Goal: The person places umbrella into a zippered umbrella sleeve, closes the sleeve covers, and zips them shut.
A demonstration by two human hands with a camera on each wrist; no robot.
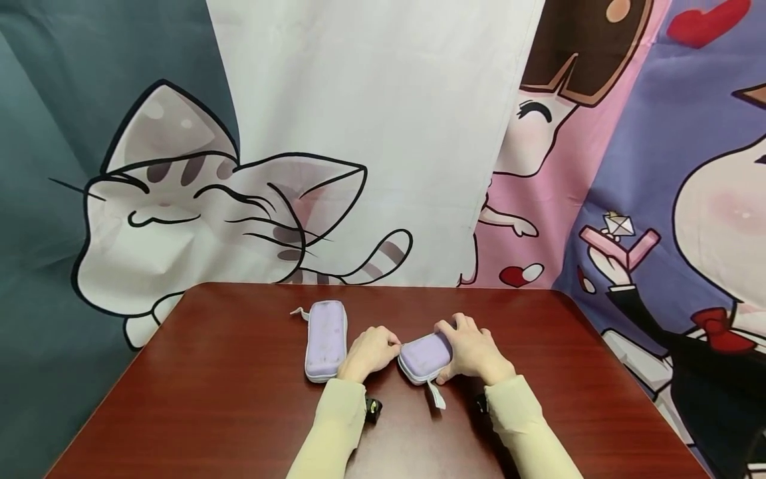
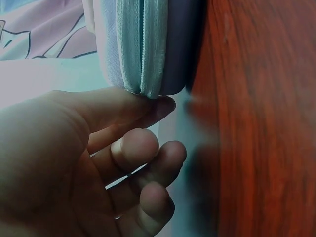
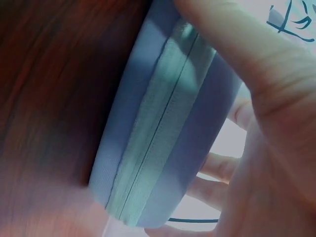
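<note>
A small lilac zip case (image 1: pixel 423 356) with a white zipper band stands on the table between my two hands. My right hand (image 1: pixel 475 351) grips its right part, thumb along the near side and fingers over the far side. A whitish pull strap (image 1: pixel 437 394) hangs from the near edge beside that thumb. With thumb and forefinger together, my left hand (image 1: pixel 372 351) pinches at the case's left end, its other fingers curled. Seen from the left wrist, the zipper (image 2: pixel 143 49) runs down to those fingertips and looks closed there.
A longer lilac zip case (image 1: pixel 326 340) lies just left of my left hand, its white strap (image 1: pixel 300 313) pointing left. The reddish-brown table (image 1: pixel 227 399) ends at a back edge before a cartoon-printed cloth (image 1: pixel 383 133). A dark wrist device (image 1: pixel 374 409) sits at my left cuff.
</note>
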